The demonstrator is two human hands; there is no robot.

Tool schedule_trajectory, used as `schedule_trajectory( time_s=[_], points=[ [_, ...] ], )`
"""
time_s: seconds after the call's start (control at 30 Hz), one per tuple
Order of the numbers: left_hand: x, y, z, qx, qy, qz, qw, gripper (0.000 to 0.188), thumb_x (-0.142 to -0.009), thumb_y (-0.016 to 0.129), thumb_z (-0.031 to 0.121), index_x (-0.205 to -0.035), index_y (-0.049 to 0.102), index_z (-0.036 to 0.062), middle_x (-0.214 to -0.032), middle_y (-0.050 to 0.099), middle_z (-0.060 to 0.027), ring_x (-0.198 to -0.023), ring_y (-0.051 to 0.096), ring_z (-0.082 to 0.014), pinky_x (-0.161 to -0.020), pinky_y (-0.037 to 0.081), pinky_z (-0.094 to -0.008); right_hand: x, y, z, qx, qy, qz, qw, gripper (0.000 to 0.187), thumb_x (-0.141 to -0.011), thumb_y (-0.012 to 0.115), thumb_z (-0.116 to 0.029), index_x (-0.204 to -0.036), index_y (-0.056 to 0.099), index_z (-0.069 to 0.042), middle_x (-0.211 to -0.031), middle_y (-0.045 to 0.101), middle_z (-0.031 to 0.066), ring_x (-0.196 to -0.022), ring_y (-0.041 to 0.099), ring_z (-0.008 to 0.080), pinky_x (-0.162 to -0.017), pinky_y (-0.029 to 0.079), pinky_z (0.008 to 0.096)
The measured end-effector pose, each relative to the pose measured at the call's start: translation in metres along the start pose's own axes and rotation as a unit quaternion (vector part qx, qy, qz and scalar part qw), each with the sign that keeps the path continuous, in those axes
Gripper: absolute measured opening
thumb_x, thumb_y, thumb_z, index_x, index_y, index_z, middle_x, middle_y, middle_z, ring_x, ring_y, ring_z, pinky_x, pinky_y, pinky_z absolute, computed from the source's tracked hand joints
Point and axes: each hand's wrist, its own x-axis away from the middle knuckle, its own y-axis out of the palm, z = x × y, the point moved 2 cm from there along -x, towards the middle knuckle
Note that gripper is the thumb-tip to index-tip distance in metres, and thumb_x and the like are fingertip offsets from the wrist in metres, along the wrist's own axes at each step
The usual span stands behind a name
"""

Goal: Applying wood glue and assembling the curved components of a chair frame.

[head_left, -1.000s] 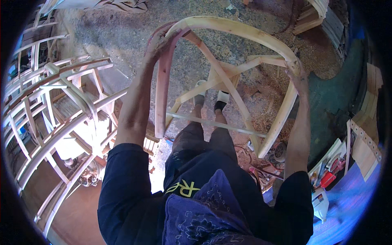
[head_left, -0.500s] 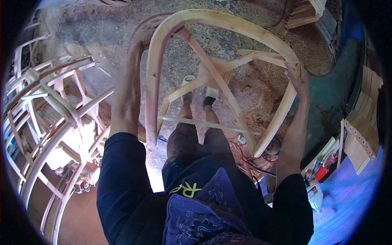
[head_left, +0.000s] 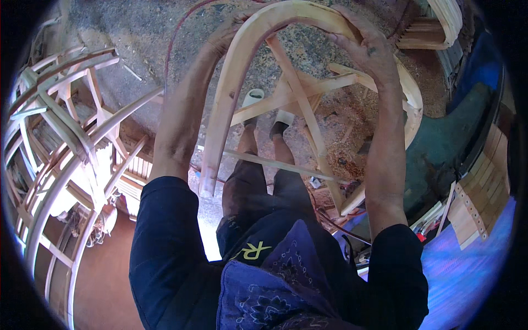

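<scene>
One pale curved wooden frame (head_left: 224, 107) arches in front of the person's legs; the left hand (head_left: 230, 30) grips its upper left bend, fingers partly hidden behind the wood, while the right hand (head_left: 369, 50) clasps its upper right stretch, thumb at the inner edge. Crossed wooden bars (head_left: 303, 104) and a thin pale strip (head_left: 275, 164) show within the curve, near the feet in pale slippers (head_left: 253, 98). More wooden frames (head_left: 124, 116) stand at the left, and curved wooden pieces (head_left: 452, 22) lie stacked at the upper right
</scene>
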Motion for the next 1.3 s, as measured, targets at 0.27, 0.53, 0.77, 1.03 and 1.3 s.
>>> schedule_trajectory(
  time_s=[0.27, 0.53, 0.77, 1.03, 1.3],
  points=[
    [0.0, 0.027, 0.074, 0.086, 0.043, 0.027, 0.995, 0.05, -0.082, 0.077, 0.028, -0.125, 0.066, 0.0058, -0.133, 0.06, -0.0038, -0.115, 0.053, -0.0131, -0.101, 0.042, -0.032, 0.003, 0.001, 0.004, -0.086, 0.06, -0.021, 0.994, 0.052, -0.081, 0.079, -0.018, -0.13, 0.063, -0.01, -0.117, 0.068, 0.0095, -0.107, 0.064, 0.0157, -0.094, 0.05, 0.03],
    [-0.002, 0.017, 0.047, 0.091, -0.049, -0.01, 0.995, 0.049, -0.081, 0.079, 0.028, -0.122, 0.067, 0.005, -0.117, 0.067, -0.0007, -0.103, 0.057, -0.0105, -0.093, 0.047, -0.0299, 0.006, -0.002, -0.001, -0.06, 0.062, -0.014, 0.996, 0.052, -0.081, 0.078, -0.013, -0.13, 0.062, -0.006, -0.122, 0.066, 0.0098, -0.111, 0.062, 0.0163, -0.098, 0.048, 0.03],
    [-0.005, 0.023, 0.07, 0.034, -0.001, -0.002, 0.999, 0.044, -0.081, 0.079, 0.024, -0.119, 0.069, 0.005, -0.105, 0.069, 0.0025, -0.09, 0.059, -0.0077, -0.082, 0.051, -0.0284, 0.007, -0.003, 0.001, -0.085, 0.069, -0.026, 0.994, 0.049, -0.082, 0.077, -0.012, -0.129, 0.062, -0.005, -0.12, 0.066, 0.0097, -0.113, 0.062, 0.0169, -0.099, 0.048, 0.0297],
    [-0.007, 0.014, 0.063, 0.069, -0.027, -0.02, 0.997, 0.045, -0.079, 0.08, 0.025, -0.118, 0.07, 0.0049, -0.108, 0.069, 0.0012, -0.092, 0.059, -0.0079, -0.083, 0.051, -0.0281, 0.004, -0.003, -0.002, -0.092, 0.071, -0.031, 0.993, 0.052, -0.081, 0.078, -0.012, -0.13, 0.061, -0.004, -0.123, 0.065, 0.0102, -0.111, 0.061, 0.0154, -0.099, 0.047, 0.0289],
    [-0.011, 0.016, 0.084, 0.102, -0.036, -0.059, 0.992, 0.053, -0.078, 0.082, 0.025, -0.123, 0.066, 0.0025, -0.115, 0.068, -0.0011, -0.099, 0.06, -0.0105, -0.088, 0.05, -0.0288, 0.004, -0.003, -0.01, -0.088, 0.075, -0.024, 0.993, 0.052, -0.081, 0.078, -0.012, -0.13, 0.062, -0.005, -0.122, 0.065, 0.0092, -0.111, 0.062, 0.0163, -0.099, 0.047, 0.0296]
  ],
)
